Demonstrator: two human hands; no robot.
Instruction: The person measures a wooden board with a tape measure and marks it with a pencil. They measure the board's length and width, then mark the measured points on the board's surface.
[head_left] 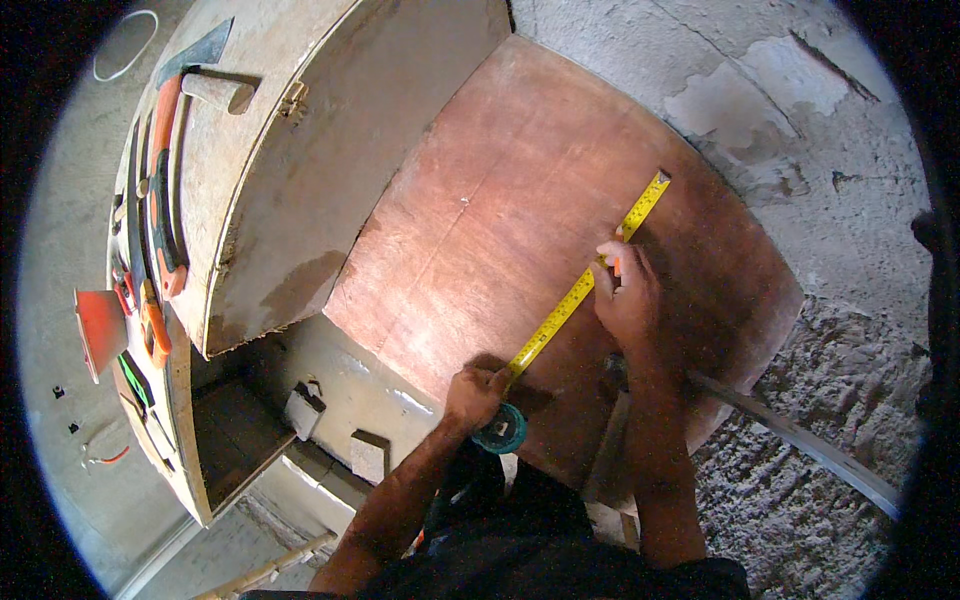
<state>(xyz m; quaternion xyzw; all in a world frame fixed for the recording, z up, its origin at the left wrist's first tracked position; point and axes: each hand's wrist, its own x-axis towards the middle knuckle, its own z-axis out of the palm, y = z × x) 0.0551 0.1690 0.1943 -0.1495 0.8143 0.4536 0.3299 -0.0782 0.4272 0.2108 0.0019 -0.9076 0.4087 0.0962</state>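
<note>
Our two forearms come up from the lower edge, over dark clothing. We have our left hand (472,395) clenched around the teal case (501,430) of a tape measure, pinning it near the closer edge of a reddish-brown plywood sheet (480,220). From the case the yellow tape blade (585,282) runs up and to the right across the sheet, flat on the wood, with fine dark markings along it and a small metal hook at its far tip (663,178). Our right hand (625,295) rests on the blade about two thirds of the way along, fingers curled around a small orange marking tool (616,264) whose tip sits at the tape's edge. The sheet is smooth, with a paler worn patch toward the middle and darker staining under our right hand.

To the left stands a pale wooden workbench (270,170), its top carrying orange-handled hand tools (160,200) and a hammer (205,75). Rough grey concrete floor (830,230) lies to the right.
</note>
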